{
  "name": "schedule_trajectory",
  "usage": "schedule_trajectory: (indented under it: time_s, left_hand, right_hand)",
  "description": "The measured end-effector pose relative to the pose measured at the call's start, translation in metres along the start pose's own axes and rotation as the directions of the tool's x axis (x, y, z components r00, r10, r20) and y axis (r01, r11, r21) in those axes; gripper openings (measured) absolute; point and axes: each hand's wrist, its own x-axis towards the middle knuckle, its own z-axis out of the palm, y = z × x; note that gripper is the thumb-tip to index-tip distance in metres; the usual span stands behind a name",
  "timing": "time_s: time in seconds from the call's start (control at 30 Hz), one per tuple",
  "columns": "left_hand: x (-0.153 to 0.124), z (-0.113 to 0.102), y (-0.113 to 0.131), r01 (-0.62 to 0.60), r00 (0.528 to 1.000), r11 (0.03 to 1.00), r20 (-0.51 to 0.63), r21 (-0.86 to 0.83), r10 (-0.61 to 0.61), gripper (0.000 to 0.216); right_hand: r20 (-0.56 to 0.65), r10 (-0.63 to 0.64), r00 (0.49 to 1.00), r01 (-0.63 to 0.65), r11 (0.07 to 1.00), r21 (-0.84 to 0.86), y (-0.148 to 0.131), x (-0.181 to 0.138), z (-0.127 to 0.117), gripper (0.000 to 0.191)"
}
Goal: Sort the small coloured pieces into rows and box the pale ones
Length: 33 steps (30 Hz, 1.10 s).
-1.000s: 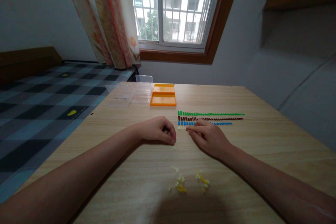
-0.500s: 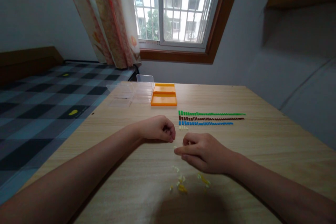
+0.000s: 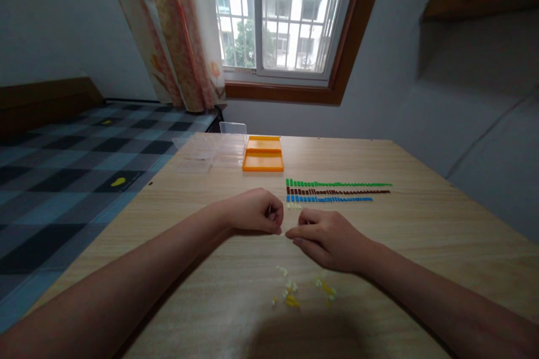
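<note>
Loose yellow bits (image 3: 290, 293) near, below right hand (image 3: 326, 235).

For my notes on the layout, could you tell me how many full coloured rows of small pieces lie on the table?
3: a green row farthest away, a brown row beneath it, a blue row nearest the right hand. A short pale row starts below; the hand may hide more.
</note>
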Motion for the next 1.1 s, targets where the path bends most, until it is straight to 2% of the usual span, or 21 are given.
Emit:
schedule_trajectory:
  time_s: [0.2, 0.33, 0.43, 0.67, 0.8, 1.0, 1.1]
  left_hand:
    - [-0.001, 0.002, 0.007, -0.013, 1.0, 0.996, -0.01, 0.088, 0.014, 0.012]
    - [-0.003, 0.001, 0.011, -0.032, 0.999, 0.992, 0.002, 0.126, 0.032, 0.017]
    - [-0.003, 0.001, 0.013, -0.039, 0.999, 0.986, 0.001, 0.162, 0.039, 0.022]
    - [-0.002, 0.005, 0.022, -0.04, 0.999, 0.956, -0.004, 0.291, 0.044, 0.028]
    - [0.0, 0.011, 0.023, -0.026, 0.999, 0.936, -0.021, 0.351, 0.036, 0.028]
    - [0.0, 0.016, 0.027, -0.016, 0.998, 0.927, -0.057, 0.374, 0.041, 0.036]
    - [-0.002, 0.01, 0.023, -0.03, 0.999, 0.945, -0.009, 0.325, 0.035, 0.033]
  right_hand:
    - [-0.055, 0.047, 0.997, -0.048, 0.999, -0.02, 0.0, 0.0, -0.004, 0.029]
    - [-0.016, -0.034, 0.999, 0.035, 0.996, 0.083, -0.003, -0.004, -0.005, 0.024]
    - [0.016, -0.066, 0.998, 0.064, 0.994, 0.093, -0.004, -0.005, -0.003, 0.024]
    - [-0.042, 0.054, 0.998, -0.054, 0.998, 0.012, 0.002, -0.004, -0.003, 0.028]
    - [-0.049, 0.058, 0.997, -0.057, 0.998, 0.013, 0.0, -0.007, -0.003, 0.029]
    - [-0.112, 0.05, 0.992, -0.047, 0.998, 0.029, 0.001, -0.007, -0.003, 0.028]
    - [-0.117, 0.045, 0.992, -0.039, 0.998, 0.058, 0.002, -0.007, -0.003, 0.027]
